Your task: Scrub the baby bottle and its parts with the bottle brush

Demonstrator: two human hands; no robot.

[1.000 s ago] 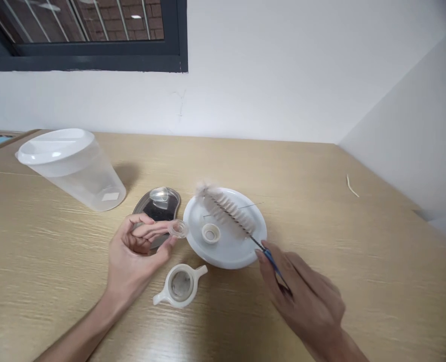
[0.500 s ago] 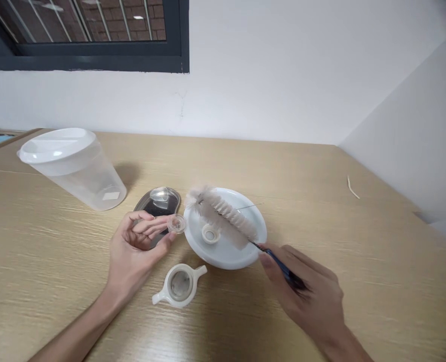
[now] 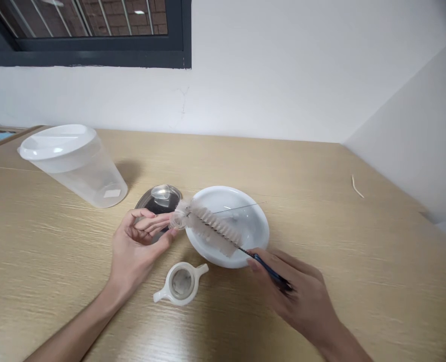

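Between the fingertips and thumb of my left hand (image 3: 140,244) is a small clear round piece (image 3: 177,220), partly covered by the brush tip. My right hand (image 3: 296,291) grips the dark blue handle of a brush with pale bristles (image 3: 213,229). The bristles slant over a white bowl (image 3: 255,226), their tip against the clear piece. A thin wire (image 3: 241,206) lies across the bowl. Below the bowl sits a white two-handled strainer (image 3: 181,283). Behind my left fingers is a dark, glossy round object (image 3: 158,199), partly hidden.
A translucent pitcher with a white lid (image 3: 78,163) stands at the left on the wooden table (image 3: 302,176). Near the right edge lies a small pale strip (image 3: 357,187). A wall and a dark-framed window are behind the table.
The brush has moved left and slightly down with my right hand, and its tip now meets the clear piece. The white ring seen in the bowl before is now hidden behind the bristles.
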